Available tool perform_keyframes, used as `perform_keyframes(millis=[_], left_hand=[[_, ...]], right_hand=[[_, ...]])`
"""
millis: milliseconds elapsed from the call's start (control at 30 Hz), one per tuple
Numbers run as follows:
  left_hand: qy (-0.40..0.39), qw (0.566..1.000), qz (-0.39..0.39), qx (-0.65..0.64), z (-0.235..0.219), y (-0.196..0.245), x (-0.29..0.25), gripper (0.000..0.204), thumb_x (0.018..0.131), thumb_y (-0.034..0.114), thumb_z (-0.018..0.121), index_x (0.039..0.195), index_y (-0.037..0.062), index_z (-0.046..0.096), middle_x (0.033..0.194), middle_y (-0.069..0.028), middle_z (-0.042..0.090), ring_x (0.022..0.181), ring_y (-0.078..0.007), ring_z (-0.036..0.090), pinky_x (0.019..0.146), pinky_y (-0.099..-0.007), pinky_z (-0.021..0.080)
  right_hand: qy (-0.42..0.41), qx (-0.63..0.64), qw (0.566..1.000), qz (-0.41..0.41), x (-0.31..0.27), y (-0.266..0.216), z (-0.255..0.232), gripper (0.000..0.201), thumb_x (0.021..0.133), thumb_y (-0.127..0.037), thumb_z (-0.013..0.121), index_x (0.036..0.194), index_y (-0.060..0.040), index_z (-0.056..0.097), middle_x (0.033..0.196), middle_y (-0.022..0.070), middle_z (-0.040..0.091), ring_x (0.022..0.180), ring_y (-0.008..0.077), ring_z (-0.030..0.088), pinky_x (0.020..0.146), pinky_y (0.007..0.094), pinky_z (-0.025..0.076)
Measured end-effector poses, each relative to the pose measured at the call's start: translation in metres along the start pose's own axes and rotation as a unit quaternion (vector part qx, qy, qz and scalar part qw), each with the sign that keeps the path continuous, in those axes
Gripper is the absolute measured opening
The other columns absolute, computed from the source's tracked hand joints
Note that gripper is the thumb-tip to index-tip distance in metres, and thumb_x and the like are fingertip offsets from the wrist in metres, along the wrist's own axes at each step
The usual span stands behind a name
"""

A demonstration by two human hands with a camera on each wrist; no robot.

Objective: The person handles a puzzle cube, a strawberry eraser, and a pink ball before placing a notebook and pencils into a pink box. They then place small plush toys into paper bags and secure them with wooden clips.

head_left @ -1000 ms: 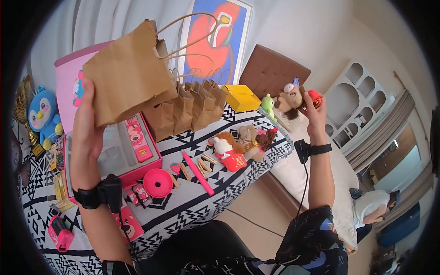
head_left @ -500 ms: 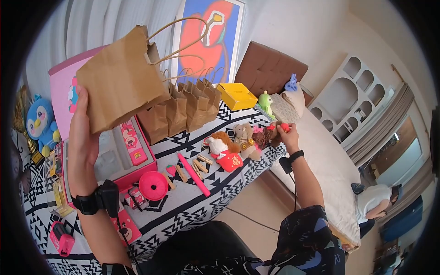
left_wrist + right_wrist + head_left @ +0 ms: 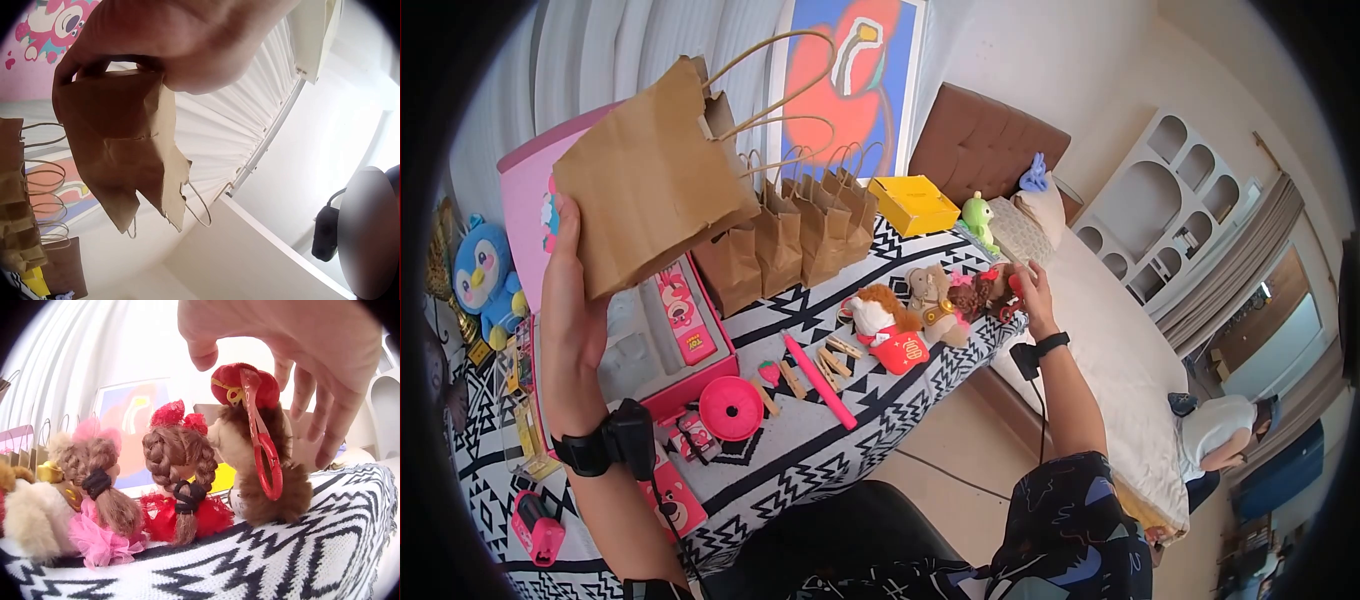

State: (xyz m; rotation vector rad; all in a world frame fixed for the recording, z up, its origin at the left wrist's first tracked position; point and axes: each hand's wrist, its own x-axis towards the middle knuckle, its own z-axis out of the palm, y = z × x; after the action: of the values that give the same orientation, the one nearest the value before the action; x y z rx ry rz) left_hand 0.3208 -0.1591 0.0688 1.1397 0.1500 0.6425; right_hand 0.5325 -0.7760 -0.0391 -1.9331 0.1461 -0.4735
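My left hand (image 3: 578,300) grips a brown paper bag (image 3: 655,180) by its base, raised over the pink box with the bag tilted and its rope handles toward the right. In the left wrist view the fingers wrap the bag's bottom. At the table's right end, my right hand (image 3: 300,350) hovers round a brown plush keychain (image 3: 275,487) with a red hat and red clip, thumb and fingers spread apart from it. Beside it stand a braided doll in red (image 3: 178,450), a doll in pink (image 3: 106,531) and a beige plush (image 3: 940,305). A plush with a red cloth (image 3: 885,325) lies further left.
Several paper bags (image 3: 780,240) stand behind, by a yellow box (image 3: 913,205) and a green plush (image 3: 979,222). The pink box (image 3: 725,365), a pink dish (image 3: 731,408), a pink stick (image 3: 820,385) and clothespins lie nearer. A bed (image 3: 1090,400) adjoins at right.
My right hand has brought the brown plush with the red hat down from above the bed to the table's end beside the dolls and let go. The left hand still holds the bag.
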Motion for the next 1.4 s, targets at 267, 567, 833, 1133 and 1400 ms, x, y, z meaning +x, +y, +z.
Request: perform_keyframes(millis=[267,567,833,1133,1400], left_hand=[[-0.004,1.000,0.005,-0.003,0.001,0.000,-0.002,0.070,0.108,0.060,0.046,0.160,0.0124,0.039,0.154,-0.0066,0.052,0.138,-0.0189,0.052,0.113,-0.0408,0.039],[-0.154,0.987,0.031,-0.029,0.055,-0.012,-0.038,0.071,0.111,0.051,0.046,0.164,0.0090,0.025,0.161,-0.0094,0.041,0.150,-0.0212,0.039,0.121,-0.0413,0.034],[-0.257,0.963,0.078,0.026,0.093,-0.028,-0.070,0.090,0.108,0.038,0.059,0.169,0.0092,0.000,0.162,-0.0183,0.034,0.148,-0.0255,0.040,0.119,-0.0402,0.036],[-0.157,0.977,0.121,0.082,0.062,0.011,-0.061,0.086,0.104,0.043,0.063,0.170,0.0204,0.012,0.159,-0.0225,0.036,0.135,-0.0307,0.054,0.107,-0.0435,0.051],[-0.068,0.974,0.199,0.081,0.035,0.046,-0.059,0.080,0.106,0.048,0.056,0.166,0.0089,0.022,0.157,-0.0228,0.041,0.136,-0.0311,0.054,0.109,-0.0440,0.049]], right_hand=[[0.152,-0.028,0.983,-0.101,0.005,-0.014,-0.003,0.068,0.100,-0.050,0.068,0.143,0.0003,0.055,0.135,0.0204,0.067,0.123,0.0263,0.064,0.100,0.0387,0.051],[-0.333,0.185,0.913,-0.146,-0.137,-0.194,0.059,0.052,0.105,-0.035,0.067,0.143,-0.0003,0.057,0.136,0.0141,0.066,0.107,0.0189,0.070,0.083,0.0290,0.054],[-0.391,0.228,0.886,-0.102,-0.190,-0.252,0.116,0.027,0.100,-0.030,0.075,0.109,-0.0041,0.070,0.089,-0.0001,0.073,0.062,0.0060,0.064,0.055,0.0179,0.045],[0.075,0.252,0.911,-0.317,-0.040,-0.234,0.065,0.025,0.099,-0.031,0.077,0.098,-0.0062,0.073,0.079,0.0010,0.071,0.063,0.0082,0.060,0.057,0.0241,0.043],[0.010,-0.335,0.882,-0.332,0.056,-0.148,0.145,0.034,0.090,-0.034,0.075,0.092,-0.0006,0.079,0.067,0.0112,0.074,0.062,0.0194,0.073,0.064,0.0378,0.057]])
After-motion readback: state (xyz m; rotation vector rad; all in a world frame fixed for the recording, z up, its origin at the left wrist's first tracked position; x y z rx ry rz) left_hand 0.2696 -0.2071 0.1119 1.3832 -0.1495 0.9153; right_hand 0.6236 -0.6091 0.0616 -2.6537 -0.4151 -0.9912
